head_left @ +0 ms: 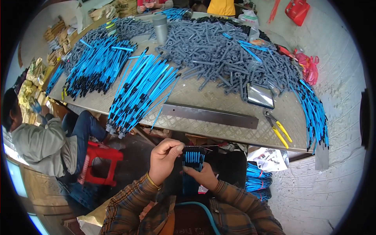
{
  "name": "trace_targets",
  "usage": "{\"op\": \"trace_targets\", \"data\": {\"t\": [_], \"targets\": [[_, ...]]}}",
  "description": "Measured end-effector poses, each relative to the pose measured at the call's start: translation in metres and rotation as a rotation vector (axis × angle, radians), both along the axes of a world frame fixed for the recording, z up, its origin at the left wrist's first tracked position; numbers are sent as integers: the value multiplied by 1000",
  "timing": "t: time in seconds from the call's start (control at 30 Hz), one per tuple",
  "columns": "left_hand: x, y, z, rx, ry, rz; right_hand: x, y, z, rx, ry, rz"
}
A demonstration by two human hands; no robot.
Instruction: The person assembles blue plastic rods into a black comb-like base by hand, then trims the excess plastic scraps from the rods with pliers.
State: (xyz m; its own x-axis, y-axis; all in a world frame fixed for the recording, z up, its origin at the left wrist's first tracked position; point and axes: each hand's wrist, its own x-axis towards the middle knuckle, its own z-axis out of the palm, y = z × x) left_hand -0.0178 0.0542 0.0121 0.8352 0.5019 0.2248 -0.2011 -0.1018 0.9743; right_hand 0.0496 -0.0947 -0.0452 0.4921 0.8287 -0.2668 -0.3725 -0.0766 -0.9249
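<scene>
My left hand [166,159] is closed in a pinch, thumb against forefinger, on a thin wire-like strand [201,146] that runs out to the right. Just below the strand, my right hand [203,176] grips a flat bunch of blue sticks [194,157] with dark tips, its thumb lying across them. The lower part of the bunch hangs down in shadow over my lap. Ahead of both hands, a large pile of blue sticks [145,88] with black ends reaches over the near table edge.
On the table [188,94] lie a dark metal bar [209,114], yellow-handled pliers [279,127], a phone [260,96] and a heap of grey tubes [227,55]. Tied blue bundles [258,183] are stacked at lower right. A person [43,141] sits at left near a red stool [101,162].
</scene>
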Motion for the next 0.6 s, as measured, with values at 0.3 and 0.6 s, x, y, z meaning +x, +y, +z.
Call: {"op": "trace_targets", "data": {"t": [0.3, 0.6], "targets": [[6, -5, -1, -186, 5, -17, 4, -1, 0, 13, 58, -37], [45, 16, 63, 14, 95, 27, 13, -8, -10, 37, 138, -55]]}}
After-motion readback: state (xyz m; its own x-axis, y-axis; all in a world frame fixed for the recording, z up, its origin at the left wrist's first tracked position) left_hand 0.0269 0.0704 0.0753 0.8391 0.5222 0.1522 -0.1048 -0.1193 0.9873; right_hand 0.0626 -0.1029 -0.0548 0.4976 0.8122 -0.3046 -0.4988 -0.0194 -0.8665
